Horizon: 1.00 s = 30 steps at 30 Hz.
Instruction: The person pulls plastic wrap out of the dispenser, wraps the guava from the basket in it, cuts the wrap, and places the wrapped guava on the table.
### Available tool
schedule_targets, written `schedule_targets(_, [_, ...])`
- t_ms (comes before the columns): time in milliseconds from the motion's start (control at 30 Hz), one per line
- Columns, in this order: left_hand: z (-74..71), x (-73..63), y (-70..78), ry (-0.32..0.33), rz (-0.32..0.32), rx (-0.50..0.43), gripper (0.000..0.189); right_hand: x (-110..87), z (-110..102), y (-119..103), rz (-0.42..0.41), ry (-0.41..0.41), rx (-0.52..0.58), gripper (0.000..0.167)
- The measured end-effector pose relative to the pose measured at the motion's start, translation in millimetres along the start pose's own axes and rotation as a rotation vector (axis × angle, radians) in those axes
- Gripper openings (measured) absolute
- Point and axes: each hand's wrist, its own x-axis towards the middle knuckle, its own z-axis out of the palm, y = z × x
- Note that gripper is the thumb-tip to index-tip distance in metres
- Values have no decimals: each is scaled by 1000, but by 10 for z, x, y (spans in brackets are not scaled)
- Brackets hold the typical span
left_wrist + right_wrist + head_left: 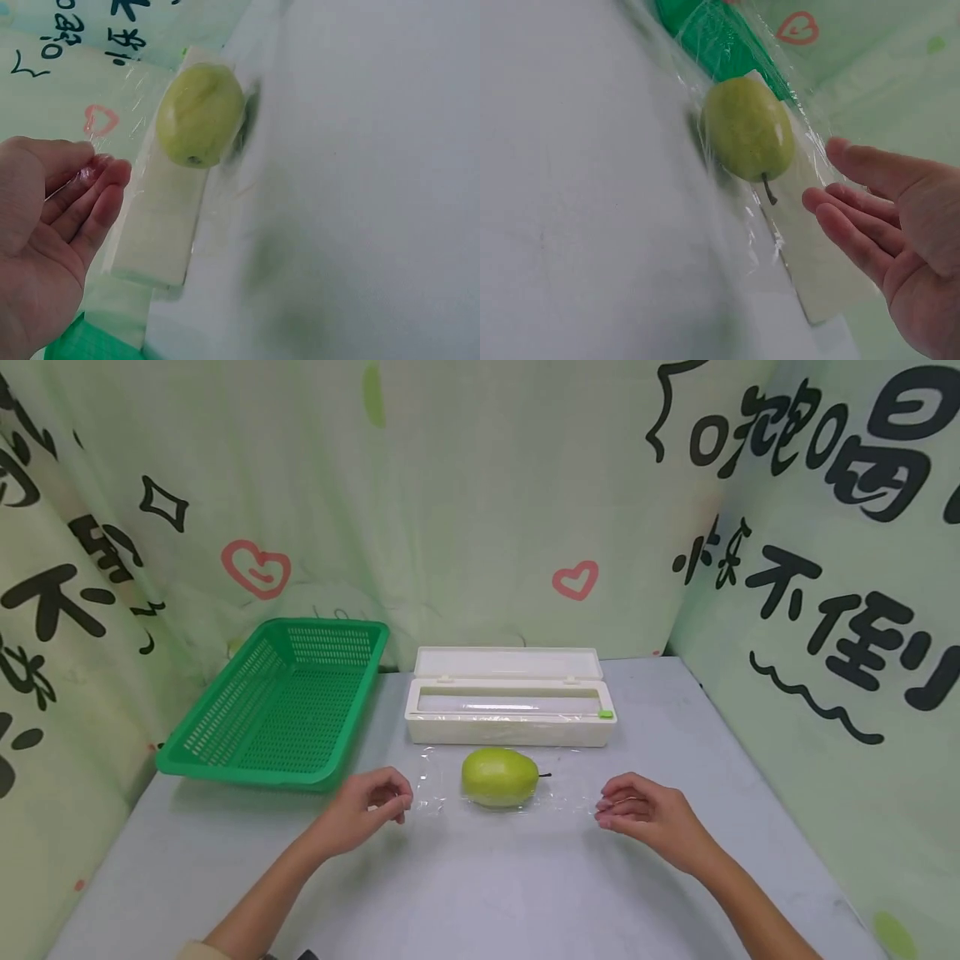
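A green pear (499, 777) with a dark stem lies on its side on a sheet of clear plastic wrap (431, 781), in the middle of the table. To the left of the pear, my left hand (372, 806) pinches the wrap between thumb and fingertips; in the left wrist view, shiny film (139, 97) runs up from the fingertips. My right hand (652, 818) hovers at the wrap's right end. In the right wrist view, its thumb (870, 165) stands apart from the loosely bent fingers, with the film's edge close to the fingertips.
Behind the pear stands a white wrap dispenser (510, 731) with its lid raised and a green slider at its right end. A green plastic basket (255, 772) sits at the back left. Printed curtains (480, 510) enclose the white table (517, 893) at the back and sides.
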Motion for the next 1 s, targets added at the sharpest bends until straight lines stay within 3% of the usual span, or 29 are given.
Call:
schedule_targets(100, [-8, 29, -1, 51, -2, 19, 12, 69, 3, 5, -20, 1, -55, 26])
schedule_targets(233, [-16, 77, -12, 89, 7, 56, 26, 153, -14, 20, -27, 44, -104, 13])
schedule_targets(467, [-33, 147, -10, 126, -32, 78, 15, 262, -46, 3, -14, 78, -50, 8])
schedule_targets(667, [-32, 170, -16, 136, -55, 72, 16, 317, -61, -39, -24, 86, -54, 10])
schedule_targets(1000, [-42, 249, -39, 222, -4, 148, 12, 438, -111, -31, -1, 87, -56, 13])
